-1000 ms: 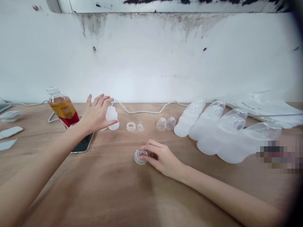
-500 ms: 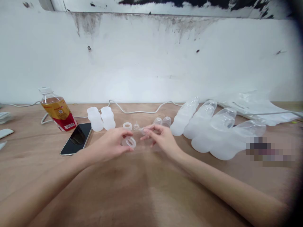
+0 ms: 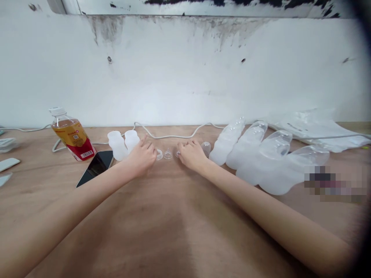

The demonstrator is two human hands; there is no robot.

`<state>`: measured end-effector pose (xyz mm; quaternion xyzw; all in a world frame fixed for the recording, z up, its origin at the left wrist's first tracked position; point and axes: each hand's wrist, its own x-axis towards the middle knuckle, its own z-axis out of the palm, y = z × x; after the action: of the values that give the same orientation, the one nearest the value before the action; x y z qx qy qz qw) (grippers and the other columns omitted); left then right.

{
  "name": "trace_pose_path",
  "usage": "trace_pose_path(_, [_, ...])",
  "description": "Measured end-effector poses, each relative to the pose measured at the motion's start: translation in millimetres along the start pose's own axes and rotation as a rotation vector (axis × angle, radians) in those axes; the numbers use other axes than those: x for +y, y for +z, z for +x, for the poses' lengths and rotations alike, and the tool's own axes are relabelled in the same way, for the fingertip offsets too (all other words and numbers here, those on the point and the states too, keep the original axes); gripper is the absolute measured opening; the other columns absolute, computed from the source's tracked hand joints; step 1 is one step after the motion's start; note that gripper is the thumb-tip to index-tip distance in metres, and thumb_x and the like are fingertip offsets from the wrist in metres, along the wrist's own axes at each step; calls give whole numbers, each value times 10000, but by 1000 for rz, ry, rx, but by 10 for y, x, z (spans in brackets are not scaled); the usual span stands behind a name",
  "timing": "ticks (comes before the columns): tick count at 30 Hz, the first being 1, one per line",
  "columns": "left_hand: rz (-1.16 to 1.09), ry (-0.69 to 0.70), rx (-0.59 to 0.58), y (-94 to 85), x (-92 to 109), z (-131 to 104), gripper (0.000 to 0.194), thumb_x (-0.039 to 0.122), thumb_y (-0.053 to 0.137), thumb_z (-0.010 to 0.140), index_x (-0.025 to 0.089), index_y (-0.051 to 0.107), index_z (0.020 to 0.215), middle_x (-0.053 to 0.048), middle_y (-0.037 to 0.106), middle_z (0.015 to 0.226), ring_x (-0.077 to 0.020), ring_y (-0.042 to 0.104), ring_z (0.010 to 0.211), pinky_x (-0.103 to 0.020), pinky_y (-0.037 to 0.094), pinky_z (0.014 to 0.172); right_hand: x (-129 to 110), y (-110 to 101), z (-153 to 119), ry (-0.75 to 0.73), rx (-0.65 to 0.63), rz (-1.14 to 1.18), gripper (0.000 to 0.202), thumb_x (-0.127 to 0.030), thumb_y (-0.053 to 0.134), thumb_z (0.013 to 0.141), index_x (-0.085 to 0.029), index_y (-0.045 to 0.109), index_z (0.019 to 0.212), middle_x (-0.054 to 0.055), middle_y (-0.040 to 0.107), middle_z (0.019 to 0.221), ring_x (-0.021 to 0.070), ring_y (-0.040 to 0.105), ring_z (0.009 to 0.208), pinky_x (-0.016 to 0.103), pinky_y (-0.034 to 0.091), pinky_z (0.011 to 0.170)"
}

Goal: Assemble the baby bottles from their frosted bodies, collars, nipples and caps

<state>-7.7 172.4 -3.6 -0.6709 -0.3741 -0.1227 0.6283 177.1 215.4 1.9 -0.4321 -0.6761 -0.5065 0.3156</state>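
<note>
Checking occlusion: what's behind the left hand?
A white container, partly covered by the left hand; a pale ring, also partly covered. Anything fully covered can't be seen.

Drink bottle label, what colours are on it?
The label is mostly golden yellow above, red below, seen in the head view.

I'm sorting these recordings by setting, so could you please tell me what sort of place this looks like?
Probably a plain workroom, judging by the wooden tabletop, the stained white wall and the clustered frosted bottles.

2 white bottles [image 3: 116,145], 4 clear-capped bottles [image 3: 264,164], 1 drink bottle [image 3: 74,136], 1 phone [image 3: 94,169].
</note>
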Motion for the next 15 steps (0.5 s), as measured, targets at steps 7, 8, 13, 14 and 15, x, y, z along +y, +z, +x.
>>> trace_pose_path(7, [-113,31,-13,135,-14,82,325,104,447,705,67,530,1017,-131,577,936,-235,549,875,-393,292,923,-43,-99,38,-78,35,45,405,-282,480,800,-108,458,1165,148,558,1096,261,459,1048,371,246,891])
trace_pose_path(8, [-139,30,-19,151,-19,102,325,101,445,704,69,526,1018,-132,570,945,-234,549,875,-366,339,879,-52,-91,63,-92,32,60,395,-304,474,808,-138,459,1166,123,569,1091,242,472,1042,370,241,906])
trace_pose_path(13, [-252,2,-35,217,-17,153,369,108,398,731,86,457,1095,-131,532,1011,-217,565,826,-295,426,653,-36,-18,177,-117,9,102,195,-238,429,832,-215,584,949,34,648,908,171,557,921,369,212,949])
trace_pose_path(14, [-267,1,-36,225,-12,154,374,113,393,737,91,446,1107,-127,528,1019,-212,566,826,-291,426,649,-26,-14,185,-115,9,101,191,-219,419,833,-214,595,908,29,653,873,168,567,895,372,210,949])
trace_pose_path(15, [-279,1,-37,228,-9,154,377,120,392,742,96,438,1115,-122,525,1028,-208,564,839,-286,426,657,-15,-16,188,-113,11,98,195,-206,413,833,-213,601,883,27,655,848,169,574,876,378,209,949])
